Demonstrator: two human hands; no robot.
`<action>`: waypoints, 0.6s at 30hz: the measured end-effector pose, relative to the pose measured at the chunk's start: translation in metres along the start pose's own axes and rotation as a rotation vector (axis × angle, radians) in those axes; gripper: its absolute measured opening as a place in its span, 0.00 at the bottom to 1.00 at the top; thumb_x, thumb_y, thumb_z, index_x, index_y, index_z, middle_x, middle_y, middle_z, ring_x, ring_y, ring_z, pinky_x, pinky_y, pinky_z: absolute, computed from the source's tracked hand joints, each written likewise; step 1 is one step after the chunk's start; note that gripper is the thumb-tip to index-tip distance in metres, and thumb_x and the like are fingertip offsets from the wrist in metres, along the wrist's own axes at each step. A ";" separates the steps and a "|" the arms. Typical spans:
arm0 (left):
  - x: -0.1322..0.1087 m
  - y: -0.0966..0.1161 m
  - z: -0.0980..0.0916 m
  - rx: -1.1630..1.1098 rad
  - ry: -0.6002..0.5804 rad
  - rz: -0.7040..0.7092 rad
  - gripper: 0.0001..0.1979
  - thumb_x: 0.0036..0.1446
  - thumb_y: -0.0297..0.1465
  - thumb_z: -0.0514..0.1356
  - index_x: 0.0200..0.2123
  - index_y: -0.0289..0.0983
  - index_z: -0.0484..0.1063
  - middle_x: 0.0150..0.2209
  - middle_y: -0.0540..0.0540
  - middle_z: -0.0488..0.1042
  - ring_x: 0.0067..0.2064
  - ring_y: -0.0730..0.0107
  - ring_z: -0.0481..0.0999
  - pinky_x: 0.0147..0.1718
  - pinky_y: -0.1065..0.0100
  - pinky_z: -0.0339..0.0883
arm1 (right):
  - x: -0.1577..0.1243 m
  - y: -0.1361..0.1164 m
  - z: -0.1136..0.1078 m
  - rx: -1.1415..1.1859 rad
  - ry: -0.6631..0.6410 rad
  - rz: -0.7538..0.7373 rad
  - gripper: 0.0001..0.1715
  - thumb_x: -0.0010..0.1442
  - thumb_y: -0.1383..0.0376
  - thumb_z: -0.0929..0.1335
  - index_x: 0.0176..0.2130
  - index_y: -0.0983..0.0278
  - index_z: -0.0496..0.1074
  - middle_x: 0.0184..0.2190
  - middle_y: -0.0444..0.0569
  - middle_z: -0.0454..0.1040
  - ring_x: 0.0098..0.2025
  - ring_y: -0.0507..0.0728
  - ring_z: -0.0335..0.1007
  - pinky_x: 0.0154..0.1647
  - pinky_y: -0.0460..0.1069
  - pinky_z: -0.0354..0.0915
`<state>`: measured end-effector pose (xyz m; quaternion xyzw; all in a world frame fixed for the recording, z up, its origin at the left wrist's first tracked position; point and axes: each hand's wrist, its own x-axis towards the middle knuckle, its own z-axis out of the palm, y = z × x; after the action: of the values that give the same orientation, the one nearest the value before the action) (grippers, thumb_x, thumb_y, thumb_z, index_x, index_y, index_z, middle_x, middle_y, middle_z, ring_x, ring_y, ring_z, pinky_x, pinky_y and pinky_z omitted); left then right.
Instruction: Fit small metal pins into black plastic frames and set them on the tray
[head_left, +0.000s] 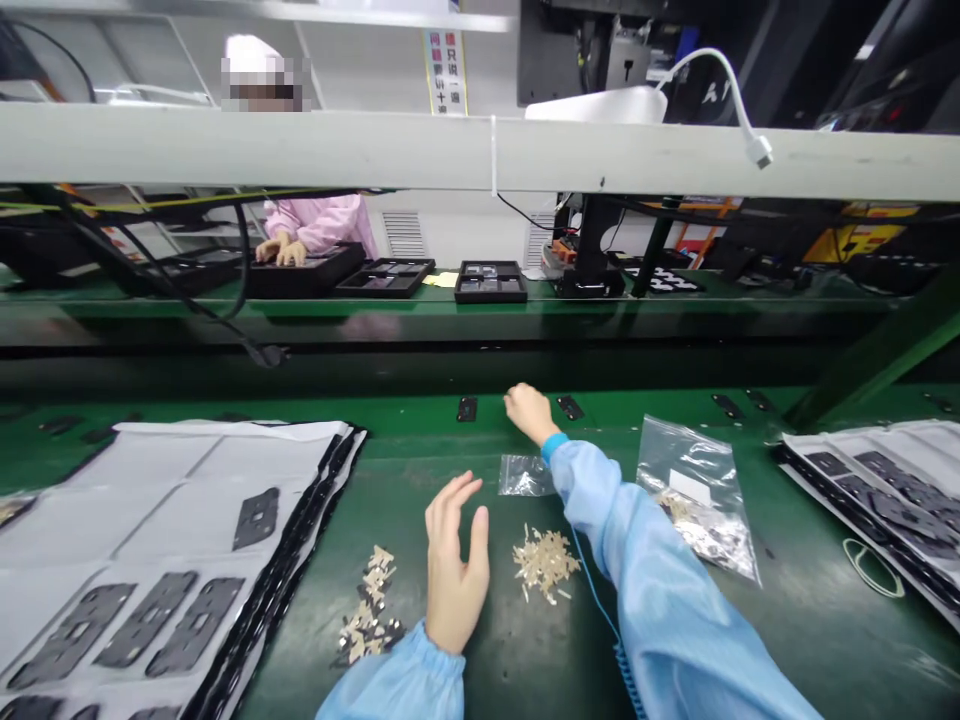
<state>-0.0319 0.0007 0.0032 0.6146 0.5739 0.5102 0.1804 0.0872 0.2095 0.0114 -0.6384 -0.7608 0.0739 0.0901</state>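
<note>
My left hand (456, 565) hovers over the green table with fingers stretched out and nothing in it. It is between a pile of small metal pieces mixed with dark bits (367, 620) and a heap of small gold-coloured metal pieces (545, 563). My right hand (529, 412) reaches to the back of the table, its fingers curled together. Whatever it grips, if anything, is hidden. A black flat part (466, 409) lies to its left and another black part (570, 407) to its right. A small clear bag (525, 475) rests just in front of that arm.
Layered white sheets (300, 455) with black parts are at left, a similar stack (922, 440) at right. A zip bag of metal pieces (701, 500) and a rubber band (872, 568) lie between. Beyond a white rail (420, 150), a person (322, 225) works at black trays.
</note>
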 end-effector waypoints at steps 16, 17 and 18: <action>0.006 -0.003 -0.004 -0.141 0.012 -0.033 0.08 0.60 0.29 0.53 0.38 0.40 0.71 0.47 0.43 0.68 0.53 0.60 0.65 0.53 0.56 0.57 | 0.037 0.035 0.002 0.495 -0.105 0.401 0.18 0.62 0.62 0.65 0.50 0.66 0.65 0.48 0.52 0.68 0.44 0.58 0.69 0.43 0.56 0.68; 0.007 -0.004 -0.004 -0.177 0.013 -0.044 0.08 0.60 0.30 0.53 0.38 0.40 0.71 0.46 0.43 0.69 0.52 0.61 0.66 0.52 0.56 0.57 | 0.034 0.035 0.000 0.527 -0.107 0.365 0.18 0.62 0.62 0.65 0.50 0.66 0.65 0.48 0.52 0.68 0.44 0.58 0.69 0.43 0.56 0.68; 0.008 -0.006 -0.004 -0.221 0.010 -0.062 0.08 0.60 0.31 0.53 0.38 0.39 0.71 0.46 0.43 0.70 0.51 0.61 0.67 0.52 0.57 0.58 | 0.030 0.035 -0.002 0.558 -0.104 0.322 0.17 0.62 0.62 0.65 0.50 0.67 0.65 0.48 0.52 0.68 0.44 0.58 0.69 0.42 0.56 0.68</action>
<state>-0.0398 0.0080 0.0033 0.5703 0.5338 0.5677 0.2598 0.1165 0.2452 0.0069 -0.6967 -0.6039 0.3255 0.2097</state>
